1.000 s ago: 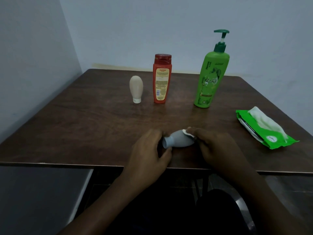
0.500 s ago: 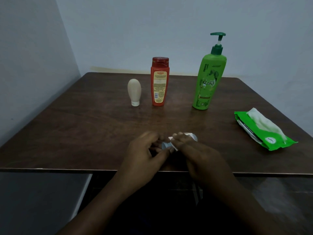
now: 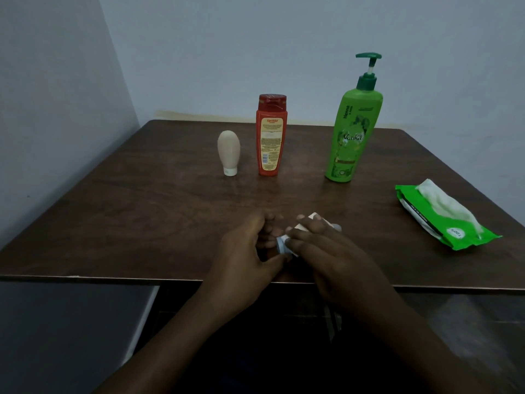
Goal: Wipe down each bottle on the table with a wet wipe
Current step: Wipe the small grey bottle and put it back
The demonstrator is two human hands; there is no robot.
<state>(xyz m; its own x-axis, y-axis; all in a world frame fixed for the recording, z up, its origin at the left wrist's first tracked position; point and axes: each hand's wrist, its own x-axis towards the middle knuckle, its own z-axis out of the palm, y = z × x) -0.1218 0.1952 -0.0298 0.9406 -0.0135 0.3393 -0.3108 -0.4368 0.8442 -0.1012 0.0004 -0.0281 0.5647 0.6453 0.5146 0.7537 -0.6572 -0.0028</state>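
Right fingers clutching wipe, now nearer leftward cap of crosswise grey bottle; left fingers round cap.

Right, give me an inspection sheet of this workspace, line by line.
Surface: dark wooden table, grain visible.
Job's things: small grey bottle on its side near the front edge, wet wipe wrapped over it; beige bottle standing on its cap, red bottle and green pump bottle upright in a row at the back.
Clutter: green wipes pack at the right, a wipe sticking out.
Hands: left hand holds the grey bottle's cap end; right hand grips the wipe over its body.
Cables: nothing seen.
Surroundings: pale walls meeting in a corner behind the table.
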